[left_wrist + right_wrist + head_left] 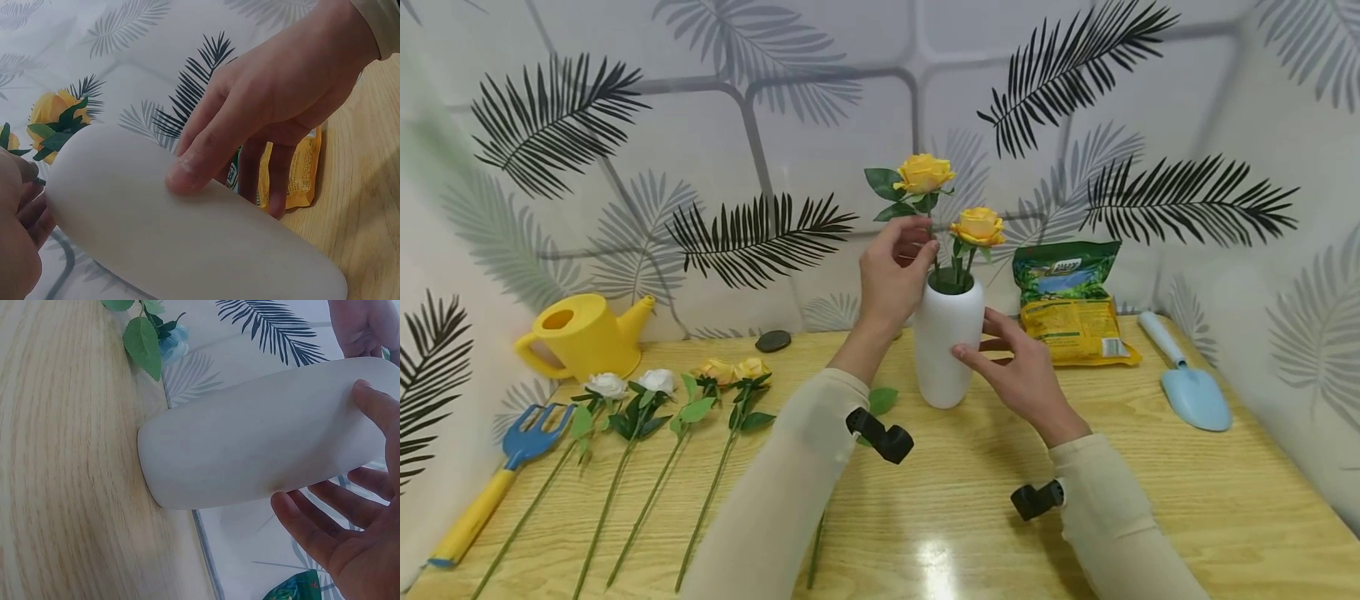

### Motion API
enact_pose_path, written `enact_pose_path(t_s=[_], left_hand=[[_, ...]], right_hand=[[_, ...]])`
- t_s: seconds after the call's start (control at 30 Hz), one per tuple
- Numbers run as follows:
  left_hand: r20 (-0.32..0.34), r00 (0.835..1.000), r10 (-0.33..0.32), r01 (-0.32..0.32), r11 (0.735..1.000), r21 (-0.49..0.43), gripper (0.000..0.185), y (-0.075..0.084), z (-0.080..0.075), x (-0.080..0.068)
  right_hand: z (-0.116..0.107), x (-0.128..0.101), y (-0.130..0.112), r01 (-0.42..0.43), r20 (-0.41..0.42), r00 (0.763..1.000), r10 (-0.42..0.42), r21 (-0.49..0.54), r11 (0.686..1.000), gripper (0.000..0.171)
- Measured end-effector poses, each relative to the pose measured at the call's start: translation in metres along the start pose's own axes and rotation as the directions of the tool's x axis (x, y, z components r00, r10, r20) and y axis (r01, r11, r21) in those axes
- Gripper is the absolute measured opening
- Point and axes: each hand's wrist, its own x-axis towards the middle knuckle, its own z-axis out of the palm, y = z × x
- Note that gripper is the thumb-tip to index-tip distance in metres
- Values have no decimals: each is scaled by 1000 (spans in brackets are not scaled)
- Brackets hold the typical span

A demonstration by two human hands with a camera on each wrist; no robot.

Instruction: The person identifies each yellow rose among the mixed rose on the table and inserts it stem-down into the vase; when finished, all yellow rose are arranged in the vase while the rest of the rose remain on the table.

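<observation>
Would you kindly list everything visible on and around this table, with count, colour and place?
vase: 1, white, upright at table centre
roses in vase: 2, yellow, stems in the vase mouth
loose roses: 4, two white and two yellow, lying in a row at left
watering can: 1, yellow, back left
hand fork: 1, blue head with yellow handle, far left
stone: 1, dark, behind the loose roses
bag: 1, green and yellow, right of the vase
trowel: 1, light blue, far right
table: 1, light wood
left hand: pinches the taller rose's stem
right hand: thumb touches the vase side
</observation>
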Motion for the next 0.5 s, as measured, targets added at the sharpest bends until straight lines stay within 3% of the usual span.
enact_pose_path(t_s=[0.5], left_hand=[[-14,1000,10,-10,1000,4,26,-1,2,-2]], right_hand=[[1,0,0,4,-2,1000,-4,-3,1000,73]])
